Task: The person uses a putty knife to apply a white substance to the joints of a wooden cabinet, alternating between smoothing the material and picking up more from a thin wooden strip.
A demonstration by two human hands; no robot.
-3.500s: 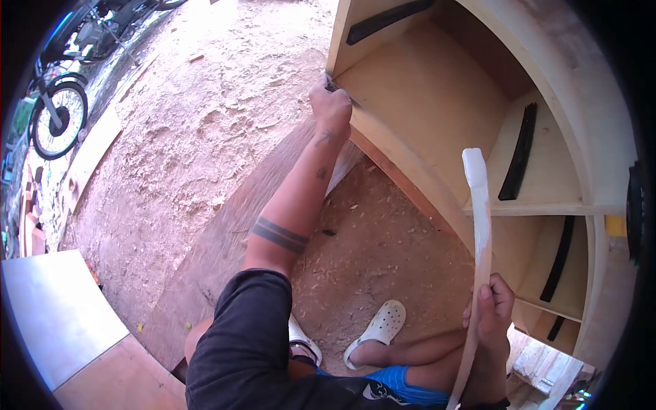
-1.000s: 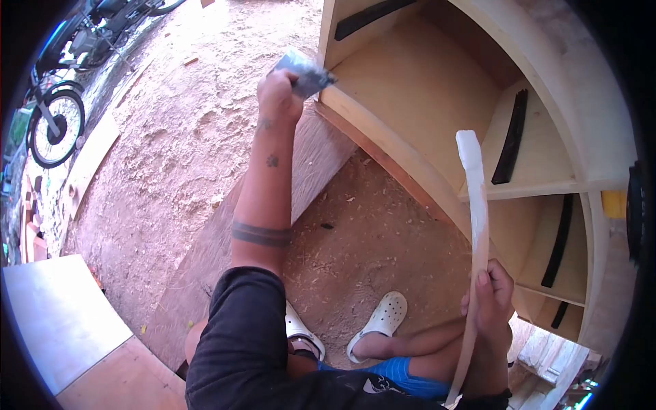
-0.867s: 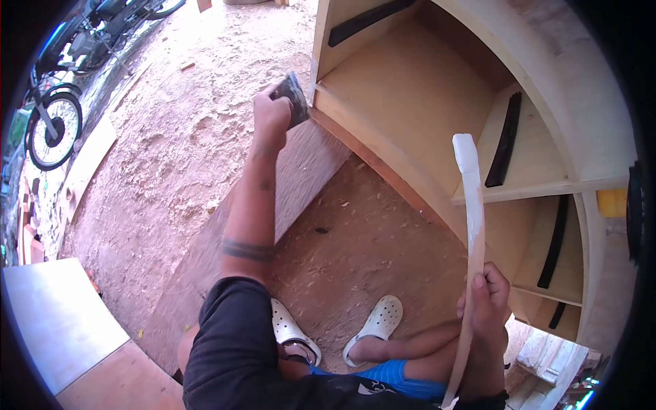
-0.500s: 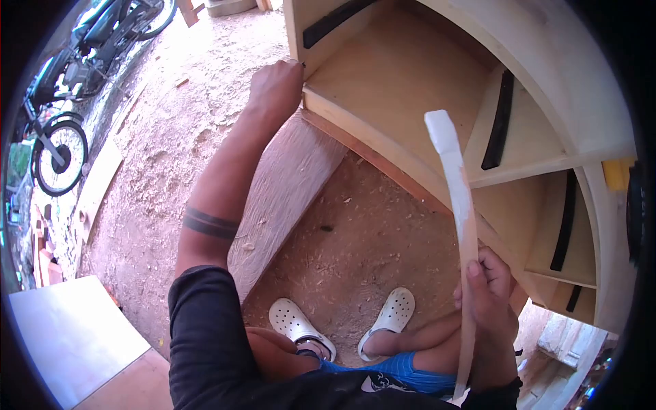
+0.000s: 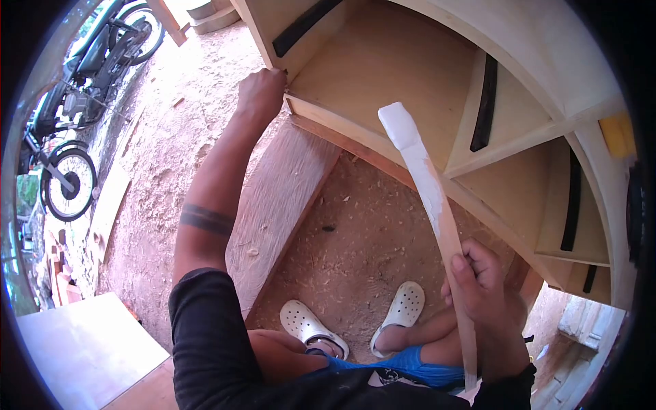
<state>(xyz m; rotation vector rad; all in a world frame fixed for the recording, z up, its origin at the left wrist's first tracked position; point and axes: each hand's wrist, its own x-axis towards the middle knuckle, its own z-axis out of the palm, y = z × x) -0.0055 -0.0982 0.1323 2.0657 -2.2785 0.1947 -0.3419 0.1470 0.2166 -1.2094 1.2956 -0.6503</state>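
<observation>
My right hand (image 5: 478, 280) is closed around a long flat wooden stick (image 5: 441, 212). White paste coats the stick's upper end, which points up in front of the open cabinet (image 5: 355, 128). At the cabinet's near left corner, my left hand (image 5: 262, 96) is closed in a fist against the edge. Its fingertips are hidden, so what they hold, if anything, cannot be made out. The pale wood cabinet has a curved frame and open compartments, with black strips (image 5: 485, 102) fixed to the inner walls.
A rough wooden plank (image 5: 280, 198) lies on the dirt floor under the cabinet's left end. My feet in white clogs (image 5: 403, 307) are below. A pale board (image 5: 89, 345) sits at lower left, and a motorcycle (image 5: 89, 75) stands at upper left.
The stick's white-coated end has swung left, tilting the stick more. My left hand stays at the cabinet corner. The whole view has shifted slightly.
</observation>
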